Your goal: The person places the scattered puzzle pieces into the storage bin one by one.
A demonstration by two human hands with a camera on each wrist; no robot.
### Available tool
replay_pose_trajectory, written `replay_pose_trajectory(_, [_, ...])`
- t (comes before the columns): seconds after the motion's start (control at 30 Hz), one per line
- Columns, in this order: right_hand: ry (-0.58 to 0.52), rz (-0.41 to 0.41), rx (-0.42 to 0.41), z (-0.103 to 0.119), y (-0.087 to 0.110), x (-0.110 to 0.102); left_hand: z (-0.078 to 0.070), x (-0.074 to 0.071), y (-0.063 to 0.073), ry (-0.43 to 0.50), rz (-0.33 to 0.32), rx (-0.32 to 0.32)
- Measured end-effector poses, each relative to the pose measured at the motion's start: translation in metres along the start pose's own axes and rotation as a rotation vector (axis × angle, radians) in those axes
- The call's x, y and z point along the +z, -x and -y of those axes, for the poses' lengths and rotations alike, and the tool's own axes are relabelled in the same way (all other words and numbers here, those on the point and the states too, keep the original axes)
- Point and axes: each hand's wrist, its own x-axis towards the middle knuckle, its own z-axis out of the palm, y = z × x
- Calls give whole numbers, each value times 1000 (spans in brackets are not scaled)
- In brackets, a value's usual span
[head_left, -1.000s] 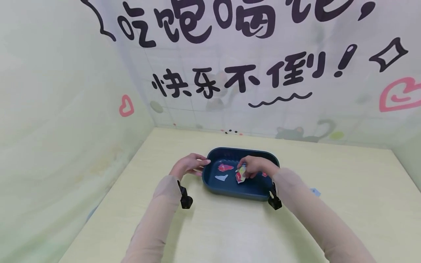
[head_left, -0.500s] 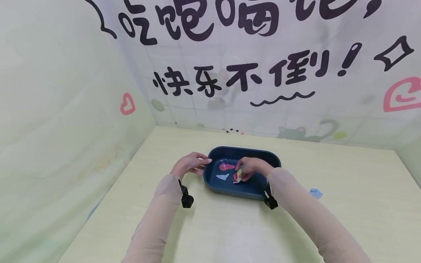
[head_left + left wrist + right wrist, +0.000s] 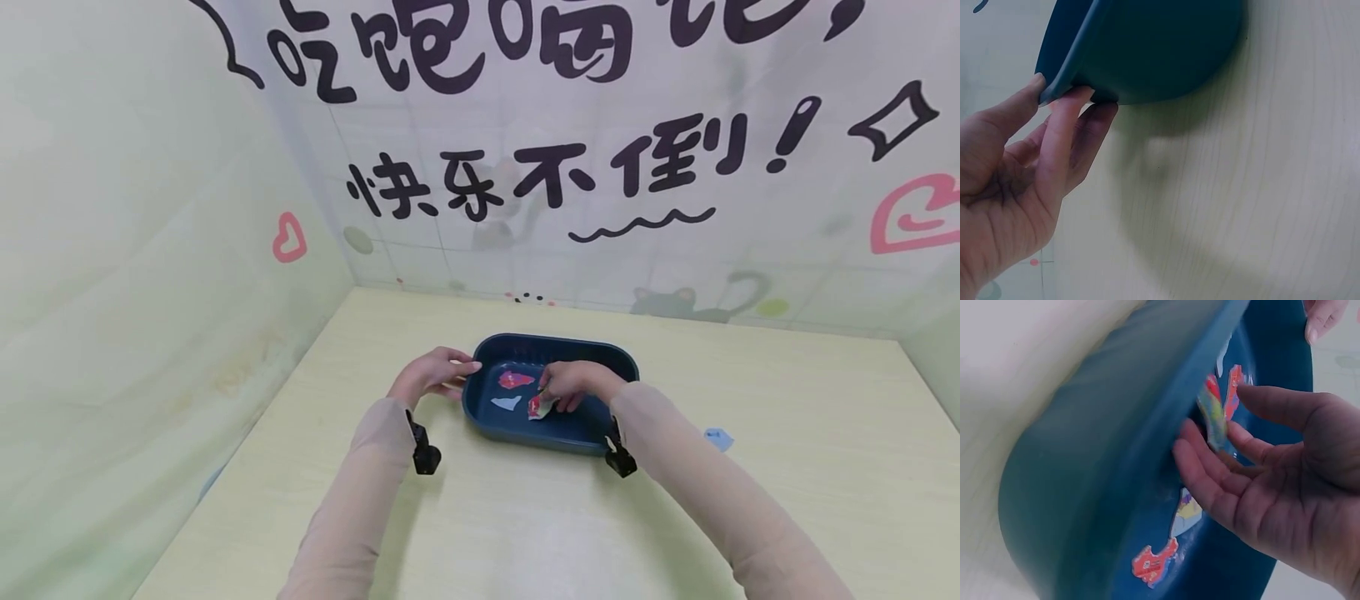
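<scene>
A dark blue oblong basin (image 3: 540, 443) stands on the table. My left hand (image 3: 437, 372) pinches its left rim between thumb and index finger, seen closely in the left wrist view. Inside the basin, my right hand (image 3: 573, 382) holds a thin red, yellow and green puzzle piece (image 3: 1212, 415) by its edge, tilted up from the floor. A pink-red piece (image 3: 516, 380) and a pale blue piece (image 3: 506, 402) lie left of it. The right wrist view also shows a yellow and pale blue piece (image 3: 1188, 512) and a red piece (image 3: 1150, 565) beneath the hand.
On the tabletop right of the basin lies a light blue piece (image 3: 718, 439), beside the right sleeve (image 3: 720, 483). A printed cloth (image 3: 465, 258) hangs behind the table, and another cloth (image 3: 150, 250) borders its left side.
The right hand has moved slightly left inside the basin with the puzzle piece, which has turned and tilted. The left hand stays at the rim.
</scene>
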Motion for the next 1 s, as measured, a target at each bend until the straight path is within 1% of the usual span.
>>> replay_pose_trajectory(0.13, [36,-46,-12,-3,8,-6,-1,2,0,4,12,6])
replay_pose_trajectory(0.27, [40,-55,-36,-8,16,-13,0,2,1,1,9,4])
replay_pose_trajectory(0.37, [17,-64,-72,-14,23,-19,0,3,1,0,9,3])
replay_pose_trajectory(0.5, [-43,-80,-135,-25,33,-29,0,2,0,-6,15,6])
replay_pose_trajectory(0.57, [-74,-87,-154,-31,39,-35,0,1,0,-10,10,2])
replay_pose_trajectory(0.67, [-104,-104,-155,-39,48,-44,1,0,0,-13,7,-3])
replay_pose_trajectory(0.77, [-129,-124,-136,-48,56,-52,1,-1,-1,-16,11,-5])
replay_pose_trajectory(0.9, [-135,-154,-139,-61,66,-61,1,-1,-3,-11,17,-4])
replay_pose_trajectory(1.0, [-127,-176,-155,-72,75,-66,1,0,-4,-13,14,-4])
